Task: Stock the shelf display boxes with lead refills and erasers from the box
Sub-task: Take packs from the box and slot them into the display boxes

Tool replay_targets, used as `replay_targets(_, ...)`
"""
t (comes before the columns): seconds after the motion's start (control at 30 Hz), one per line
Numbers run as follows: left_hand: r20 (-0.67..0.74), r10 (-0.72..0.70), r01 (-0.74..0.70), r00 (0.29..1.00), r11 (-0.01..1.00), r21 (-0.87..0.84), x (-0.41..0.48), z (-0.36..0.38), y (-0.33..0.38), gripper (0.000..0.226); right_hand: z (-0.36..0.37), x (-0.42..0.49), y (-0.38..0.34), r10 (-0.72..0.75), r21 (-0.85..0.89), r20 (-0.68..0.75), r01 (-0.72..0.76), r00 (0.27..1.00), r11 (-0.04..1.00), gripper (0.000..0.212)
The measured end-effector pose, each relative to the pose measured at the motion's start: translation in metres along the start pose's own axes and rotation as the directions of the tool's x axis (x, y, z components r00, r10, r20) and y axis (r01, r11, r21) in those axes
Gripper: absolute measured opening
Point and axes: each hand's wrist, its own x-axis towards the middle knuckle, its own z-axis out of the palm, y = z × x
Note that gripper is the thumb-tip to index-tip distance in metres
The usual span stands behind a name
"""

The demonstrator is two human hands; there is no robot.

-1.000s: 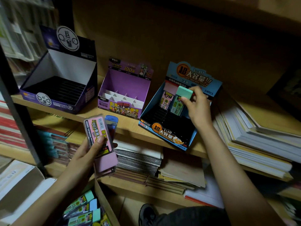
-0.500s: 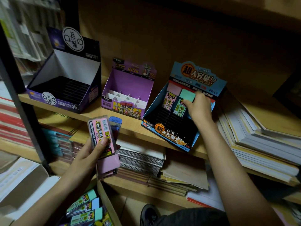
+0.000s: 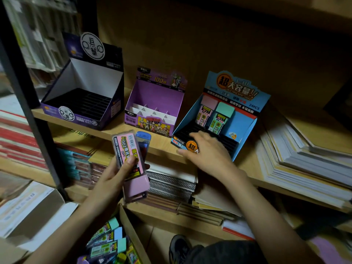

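**At the shelf (image 3: 161, 146)**

The left hand (image 3: 114, 176) grips a pink refill case (image 3: 129, 159) with a blue case (image 3: 143, 141) behind. The right hand (image 3: 207, 151) (empty, fingers loose) hovers at the front of the blue display box (image 3: 244, 128); a pink pack (image 3: 206, 111) and green pack (image 3: 222, 117) stand at its back.

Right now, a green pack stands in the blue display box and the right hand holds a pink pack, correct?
No: the head view shows the left hand grips the pink pack; the right hand holds nothing. The green pack does stand in the blue display box.
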Motion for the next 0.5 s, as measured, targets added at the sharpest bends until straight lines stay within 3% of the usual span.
replay_targets(0.17,0.019,0.027,-0.027,0.999,1.000,-0.006,-0.001,0.001,0.002,0.030,0.004,0.008,0.018,-0.095,-0.025,0.010,0.095,0.995,0.995,0.055)
replay_targets(0.33,0.015,0.052,-0.052,0.999,0.998,0.040,-0.001,0.004,0.000,0.060,-0.007,0.001,0.043,-0.168,0.077,0.092,0.161,0.981,0.984,0.055)
replay_targets(0.5,0.046,0.019,-0.022,0.999,0.998,0.059,-0.001,0.010,0.001,0.060,-0.011,0.000,0.057,-0.227,0.152,0.127,0.207,0.966,0.967,0.057)
